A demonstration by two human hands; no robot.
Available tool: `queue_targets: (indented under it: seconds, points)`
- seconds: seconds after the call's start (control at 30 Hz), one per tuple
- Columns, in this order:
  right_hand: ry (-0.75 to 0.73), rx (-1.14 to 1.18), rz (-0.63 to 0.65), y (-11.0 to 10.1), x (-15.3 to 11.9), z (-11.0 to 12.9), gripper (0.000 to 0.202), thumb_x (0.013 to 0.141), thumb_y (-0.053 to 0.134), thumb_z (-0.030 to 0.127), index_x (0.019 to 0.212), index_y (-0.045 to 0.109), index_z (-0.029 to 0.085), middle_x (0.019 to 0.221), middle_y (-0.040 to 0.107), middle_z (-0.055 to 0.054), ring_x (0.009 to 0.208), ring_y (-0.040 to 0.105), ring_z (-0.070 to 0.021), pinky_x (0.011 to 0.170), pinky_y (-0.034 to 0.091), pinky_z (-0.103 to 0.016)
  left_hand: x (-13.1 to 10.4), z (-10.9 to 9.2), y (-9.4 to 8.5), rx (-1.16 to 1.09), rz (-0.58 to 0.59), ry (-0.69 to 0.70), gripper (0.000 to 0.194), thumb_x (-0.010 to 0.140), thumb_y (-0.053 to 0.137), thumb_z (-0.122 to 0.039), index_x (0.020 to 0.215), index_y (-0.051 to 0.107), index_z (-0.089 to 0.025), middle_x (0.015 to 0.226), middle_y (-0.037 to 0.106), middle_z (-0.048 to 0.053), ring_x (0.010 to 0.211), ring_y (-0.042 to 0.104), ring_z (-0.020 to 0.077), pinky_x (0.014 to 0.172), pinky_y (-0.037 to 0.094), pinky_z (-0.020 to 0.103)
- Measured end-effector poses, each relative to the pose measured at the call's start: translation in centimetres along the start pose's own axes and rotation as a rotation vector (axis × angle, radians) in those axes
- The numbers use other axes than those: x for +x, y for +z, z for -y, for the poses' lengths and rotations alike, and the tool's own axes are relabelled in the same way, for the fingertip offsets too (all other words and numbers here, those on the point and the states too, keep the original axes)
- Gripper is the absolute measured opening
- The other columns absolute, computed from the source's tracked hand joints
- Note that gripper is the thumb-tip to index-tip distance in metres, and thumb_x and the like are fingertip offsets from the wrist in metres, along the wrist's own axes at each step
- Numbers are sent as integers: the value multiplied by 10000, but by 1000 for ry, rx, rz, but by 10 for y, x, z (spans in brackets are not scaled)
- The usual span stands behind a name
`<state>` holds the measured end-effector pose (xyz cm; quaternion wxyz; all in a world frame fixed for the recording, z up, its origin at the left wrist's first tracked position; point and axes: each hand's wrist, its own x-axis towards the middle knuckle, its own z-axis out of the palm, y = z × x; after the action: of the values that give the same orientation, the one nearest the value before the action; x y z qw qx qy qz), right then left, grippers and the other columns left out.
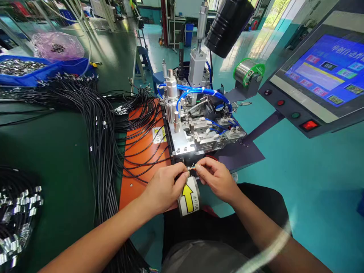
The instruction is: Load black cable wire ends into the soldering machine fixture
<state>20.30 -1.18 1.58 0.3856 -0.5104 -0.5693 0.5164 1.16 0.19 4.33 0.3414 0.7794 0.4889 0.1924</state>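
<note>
Just in front of the metal machine point(184, 142), my left hand point(167, 185) pinches the end of a black cable, thumb against fingers. Thin coloured wires point(192, 167) stick out between my two hands. My right hand point(217, 178) has its thumb and forefinger closed on the tips of these wires. Below my fingers is a white cylinder point(190, 199) with a yellow arrow on it. Black cables point(99, 140) lie in a long bundle to the left, and some run across the orange plate point(133, 151).
A blue tray point(28, 77) of small metal parts and a pink plastic bag point(57, 45) stand at the back left. More cables with metal ends point(22, 204) lie at the lower left. A solder spool point(248, 71) and a control screen point(327, 72) are on the right.
</note>
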Motion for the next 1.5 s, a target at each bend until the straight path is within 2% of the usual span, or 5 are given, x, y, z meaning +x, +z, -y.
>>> queue_targets:
  seconds: [0.13,0.23,0.57,0.83,1.5]
  points:
    - [51,206,35,3,0,-3,247,939,559,412,834,566,189,665,506,34,560,433,-103,529,345,-246,-1,-1,0,10,3,17,190,932,504,-247,777,592,-180,670,569,-34,628,502,113,592,338,234]
    - [51,249,27,4,1,-5,239,934,569,401,829,564,187,670,499,34,556,416,-97,523,326,-243,0,0,0,9,3,27,188,933,511,-238,779,599,-176,684,584,-28,635,511,113,596,348,234]
    - [7,105,-35,7,12,-16,233,942,546,383,827,577,183,679,503,32,581,455,-106,544,359,-240,2,11,1,-2,-68,57,196,940,519,-189,997,707,-193,924,643,50,853,591,163,775,471,283]
    - [36,27,-28,10,14,-26,218,947,532,375,849,584,186,689,494,34,594,444,-111,540,359,-242,3,14,3,27,-75,61,251,917,537,-149,1076,724,-203,955,656,68,896,625,183,872,512,328]
    - [-9,-2,-31,12,13,-28,210,958,517,362,852,581,193,701,502,33,616,460,-118,575,379,-253,1,18,7,79,-83,95,251,916,548,-137,1083,721,-209,981,648,68,904,630,175,842,534,303]
